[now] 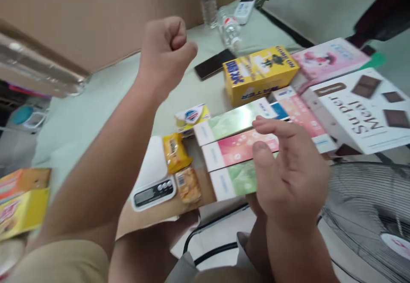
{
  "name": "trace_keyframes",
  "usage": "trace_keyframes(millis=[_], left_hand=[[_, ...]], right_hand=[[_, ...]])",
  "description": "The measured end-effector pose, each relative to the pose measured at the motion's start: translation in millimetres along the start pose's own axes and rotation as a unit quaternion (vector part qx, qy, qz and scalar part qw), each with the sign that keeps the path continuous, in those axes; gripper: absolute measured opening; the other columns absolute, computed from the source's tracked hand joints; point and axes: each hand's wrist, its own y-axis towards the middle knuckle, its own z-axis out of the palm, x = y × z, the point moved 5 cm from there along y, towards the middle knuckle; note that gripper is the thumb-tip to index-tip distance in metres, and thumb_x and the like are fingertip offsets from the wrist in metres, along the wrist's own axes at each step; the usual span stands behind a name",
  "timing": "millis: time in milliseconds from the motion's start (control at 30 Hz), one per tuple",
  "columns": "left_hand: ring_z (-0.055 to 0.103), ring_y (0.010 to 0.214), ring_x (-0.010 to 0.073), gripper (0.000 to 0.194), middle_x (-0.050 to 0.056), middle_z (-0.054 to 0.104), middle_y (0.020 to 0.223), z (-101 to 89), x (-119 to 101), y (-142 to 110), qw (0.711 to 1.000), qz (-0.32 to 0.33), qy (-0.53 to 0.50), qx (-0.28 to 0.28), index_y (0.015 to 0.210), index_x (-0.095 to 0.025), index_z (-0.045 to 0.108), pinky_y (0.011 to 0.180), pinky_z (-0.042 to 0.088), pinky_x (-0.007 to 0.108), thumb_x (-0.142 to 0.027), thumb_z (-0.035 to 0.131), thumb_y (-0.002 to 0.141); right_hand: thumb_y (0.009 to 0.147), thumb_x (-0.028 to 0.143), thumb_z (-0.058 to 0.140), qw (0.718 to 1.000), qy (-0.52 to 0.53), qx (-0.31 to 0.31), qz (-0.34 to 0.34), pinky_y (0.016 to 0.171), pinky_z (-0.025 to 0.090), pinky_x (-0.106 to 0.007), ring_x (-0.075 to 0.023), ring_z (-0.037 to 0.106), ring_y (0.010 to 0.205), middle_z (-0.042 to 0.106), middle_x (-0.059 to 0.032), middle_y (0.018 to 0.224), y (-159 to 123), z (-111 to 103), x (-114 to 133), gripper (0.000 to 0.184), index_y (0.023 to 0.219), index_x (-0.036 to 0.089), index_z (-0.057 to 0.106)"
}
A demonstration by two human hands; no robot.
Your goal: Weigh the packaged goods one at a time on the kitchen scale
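Note:
My left hand is raised over the far part of the table, its fingers curled into a fist with the thumb sticking out; nothing shows in it. My right hand hovers above the near ends of the long cartons, palm partly turned up, thumb and fingers apart, holding nothing. Beneath and beside it lie a green carton, a pink carton and another green carton, side by side. To their left are a soap box, a yellow packet, a wrapped snack and a white kitchen scale.
Behind stand a yellow box, a dark phone and two water bottles. A white "Super Meal" box and a pink box lie right. A fan stands at lower right. Cardboard walls the back.

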Motion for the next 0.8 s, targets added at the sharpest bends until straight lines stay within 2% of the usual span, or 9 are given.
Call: trace_keyframes(millis=[67, 133, 233, 300, 400, 500, 567, 700, 800], left_hand=[[0.021, 0.049, 0.0053, 0.051, -0.006, 0.018, 0.053, -49.2, -3, -68, 0.997, 0.011, -0.004, -0.081, 0.055, -0.022, 0.015, 0.045, 0.01, 0.026, -0.001, 0.059, 0.069], [0.019, 0.045, 0.0047, 0.046, -0.006, 0.017, 0.05, -86.3, 2, -142, 0.993, -0.021, -0.007, -0.114, 0.05, -0.02, 0.019, 0.045, 0.006, 0.027, -0.006, 0.058, 0.069], [0.01, 0.046, 0.004, 0.047, -0.007, 0.01, 0.051, -126.9, 20, -241, 0.979, -0.108, -0.069, -0.156, 0.052, -0.019, 0.014, 0.047, 0.004, 0.028, -0.01, 0.058, 0.066], [0.008, 0.047, 0.0042, 0.048, -0.007, 0.008, 0.052, -150.3, 33, -289, 0.964, -0.145, -0.108, -0.196, 0.054, -0.019, 0.011, 0.047, 0.005, 0.027, -0.012, 0.057, 0.064], [0.01, 0.048, 0.0043, 0.048, -0.007, 0.01, 0.05, -183.7, 51, -333, 0.942, -0.184, -0.144, -0.239, 0.053, -0.019, 0.011, 0.049, 0.005, 0.028, -0.014, 0.058, 0.063], [0.013, 0.047, 0.0049, 0.048, -0.007, 0.015, 0.048, -216.8, 68, -353, 0.926, -0.189, -0.17, -0.279, 0.051, -0.02, 0.015, 0.049, 0.008, 0.028, -0.017, 0.061, 0.066], [0.022, 0.047, 0.0069, 0.045, -0.006, 0.022, 0.049, -239.4, 80, -364, 0.899, -0.181, -0.209, -0.339, 0.051, -0.02, 0.023, 0.049, 0.018, 0.027, -0.021, 0.062, 0.072], [0.058, 0.074, 0.0135, 0.022, 0.0, 0.055, 0.071, -286.0, 107, -398, 0.787, -0.185, -0.263, -0.526, 0.067, -0.022, 0.051, 0.072, 0.047, 0.026, -0.032, 0.054, 0.086], [0.065, 0.116, 0.018, 0.024, 0.004, 0.067, 0.111, -316.4, 130, -433, 0.674, -0.227, -0.288, -0.642, 0.091, -0.025, 0.059, 0.097, 0.051, 0.03, -0.044, 0.044, 0.093]], right_hand=[[0.097, 0.023, 0.061, 1.0, -0.01, 0.026, -0.003, 0.093, 0.06, -0.042, -0.0214, 0.072, 0.103, 0.075, -0.0041, 0.102, -12, 11, 13, 0.012, 0.106, 0.023, 0.069], [0.096, 0.024, 0.063, 0.998, -0.008, 0.067, -0.013, 0.084, 0.059, -0.036, -0.0184, 0.071, 0.092, 0.074, -0.0016, 0.095, -28, 28, 28, 0.01, 0.103, 0.024, 0.071], [0.095, 0.023, 0.064, 0.983, 0.023, 0.178, -0.04, 0.072, 0.056, -0.033, -0.0152, 0.067, 0.076, 0.07, 0.0012, 0.084, -60, 63, 52, 0.005, 0.097, 0.024, 0.069], [0.094, 0.022, 0.065, 0.961, 0.027, 0.269, -0.063, 0.065, 0.053, -0.032, -0.0141, 0.064, 0.068, 0.066, 0.0031, 0.077, -86, 90, 67, 0.003, 0.091, 0.024, 0.065], [0.091, 0.021, 0.065, 0.923, -0.004, 0.366, -0.114, 0.062, 0.05, -0.03, -0.0137, 0.063, 0.063, 0.063, 0.0045, 0.071, -122, 130, 86, 0.008, 0.085, 0.024, 0.061], [0.089, 0.02, 0.062, 0.887, -0.034, 0.425, -0.178, 0.062, 0.051, -0.029, -0.0141, 0.063, 0.063, 0.066, 0.0032, 0.074, -151, 170, 105, 0.005, 0.087, 0.024, 0.061], [0.089, 0.022, 0.062, 0.863, -0.035, 0.456, -0.213, 0.063, 0.052, -0.029, -0.0155, 0.064, 0.068, 0.069, 0.0013, 0.079, -167, 202, 119, 0.004, 0.091, 0.024, 0.063], [0.088, 0.024, 0.062, 0.82, -0.003, 0.51, -0.261, 0.073, 0.056, -0.034, -0.0191, 0.068, 0.085, 0.073, -0.0032, 0.095, -197, 279, 149, 0.015, 0.103, 0.023, 0.066], [0.087, 0.03, 0.061, 0.779, 0.011, 0.565, -0.273, 0.082, 0.058, -0.039, -0.0233, 0.069, 0.1, 0.072, -0.0067, 0.108, -224, 352, 167, 0.024, 0.109, 0.023, 0.066]])
